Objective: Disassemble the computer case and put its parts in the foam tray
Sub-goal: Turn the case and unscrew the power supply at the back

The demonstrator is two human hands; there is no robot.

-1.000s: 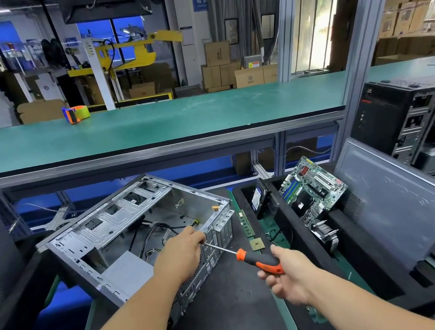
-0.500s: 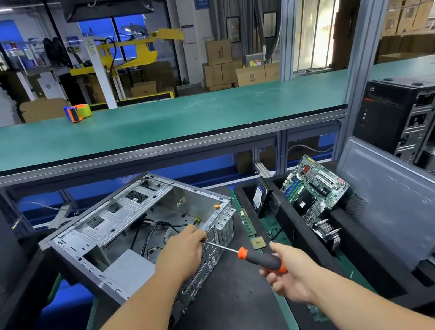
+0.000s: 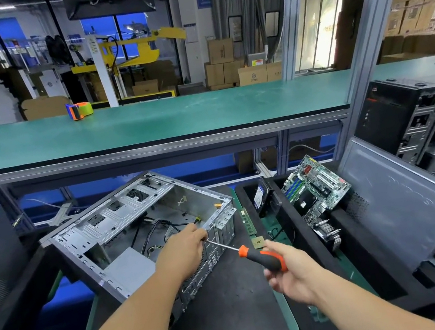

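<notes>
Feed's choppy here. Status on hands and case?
Right hand gripping screwdriver; left hand pinching its shaft at case rear. Motherboard in foam tray. Nothing blocking.

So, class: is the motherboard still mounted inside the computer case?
No, the motherboard leans in the foam tray right of the computer case, whose open interior shows only cables.

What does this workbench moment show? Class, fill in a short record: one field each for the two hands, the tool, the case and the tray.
left hand: left hand rests at the rear edge of the computer case, over the screwdriver's tip
right hand: right hand grips the handle
tool: screwdriver, orange and black, shaft pointing toward the case
case: open, side panel off, cables inside
tray: foam tray holds a motherboard standing tilted in a slot
</notes>
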